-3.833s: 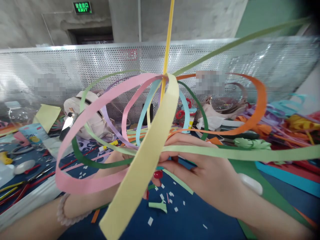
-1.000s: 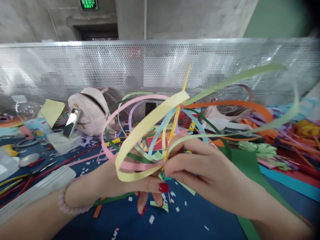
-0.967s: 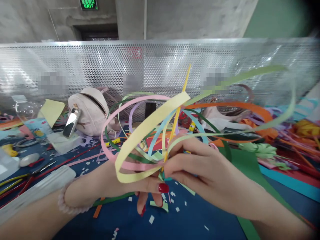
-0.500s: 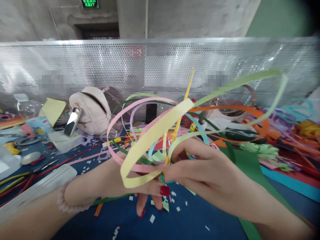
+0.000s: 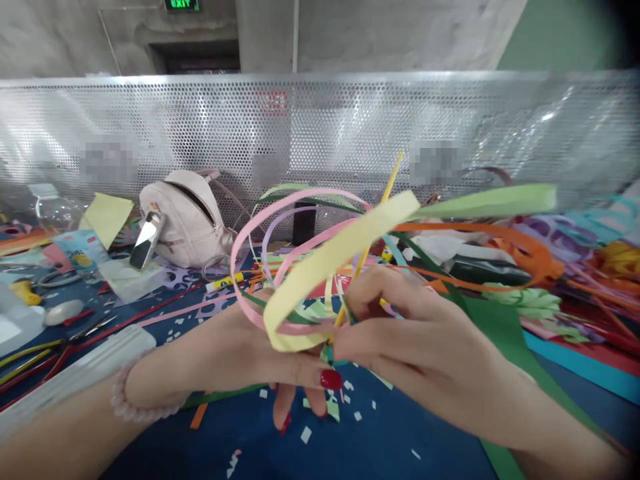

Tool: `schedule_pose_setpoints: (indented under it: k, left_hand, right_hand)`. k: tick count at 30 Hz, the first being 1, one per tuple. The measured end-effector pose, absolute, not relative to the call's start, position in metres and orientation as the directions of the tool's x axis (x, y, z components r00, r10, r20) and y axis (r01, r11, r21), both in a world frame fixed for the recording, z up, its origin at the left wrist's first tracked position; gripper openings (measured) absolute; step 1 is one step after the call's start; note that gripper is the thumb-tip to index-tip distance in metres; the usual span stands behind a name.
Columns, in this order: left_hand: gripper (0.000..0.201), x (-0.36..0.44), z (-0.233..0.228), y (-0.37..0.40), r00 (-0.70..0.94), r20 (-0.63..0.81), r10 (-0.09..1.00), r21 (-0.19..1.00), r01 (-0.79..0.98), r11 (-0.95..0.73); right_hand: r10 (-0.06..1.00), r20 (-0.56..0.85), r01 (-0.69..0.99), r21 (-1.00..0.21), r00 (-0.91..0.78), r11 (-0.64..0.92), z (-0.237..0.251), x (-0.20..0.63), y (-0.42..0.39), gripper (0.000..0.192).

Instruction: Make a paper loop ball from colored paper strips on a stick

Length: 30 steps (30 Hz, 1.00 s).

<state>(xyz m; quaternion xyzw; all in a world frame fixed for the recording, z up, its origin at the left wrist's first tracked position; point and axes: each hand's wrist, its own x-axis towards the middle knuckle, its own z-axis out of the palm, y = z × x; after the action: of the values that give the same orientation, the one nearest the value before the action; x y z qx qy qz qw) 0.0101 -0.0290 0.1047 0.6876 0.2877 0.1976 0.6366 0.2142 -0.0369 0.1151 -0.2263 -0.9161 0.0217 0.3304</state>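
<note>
Paper strips are gathered into loops around a yellow stick, held above the tabletop near its front edge. Several loops are formed; one light green strip remains loose. Both the left hand and right hand are closed, pinching the strip ends together.

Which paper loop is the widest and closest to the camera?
The pale yellow strip. It is much broader than the thin pink loop and orange loop, and crosses in front of them.

Pale yellow strip, pink loop, orange band, blue table.
</note>
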Motion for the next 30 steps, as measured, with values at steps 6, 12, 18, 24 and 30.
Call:
schedule_pose_setpoints:
  k: [6,12,18,24,30]
  left_hand:
    - [0.009,0.012,0.110,-0.032,0.755,-0.071,0.652,0.993,-0.007,0.116]
    - [0.005,0.013,0.105,-0.032,0.782,-0.048,0.621,0.988,-0.053,0.143]
    - [0.008,0.012,0.105,-0.030,0.786,-0.102,0.610,0.992,0.038,0.118]
    - [0.008,0.013,0.101,-0.030,0.771,-0.087,0.631,0.994,0.021,0.111]
    - [0.005,0.014,0.099,-0.028,0.760,-0.110,0.640,0.983,-0.014,0.186]
  right_hand:
    - [0.404,0.671,0.369,-0.204,-0.621,0.907,0.116,0.213,-0.037,0.016]
    - [0.336,0.702,0.337,-0.144,-0.628,0.930,0.118,0.212,-0.036,0.018]
    - [0.361,0.666,0.348,-0.160,-0.653,0.924,0.119,0.213,-0.037,0.018]
    - [0.388,0.613,0.344,-0.195,-0.689,0.919,0.119,0.215,-0.037,0.015]
    - [0.423,0.575,0.365,-0.220,-0.701,0.904,0.116,0.216,-0.036,0.012]
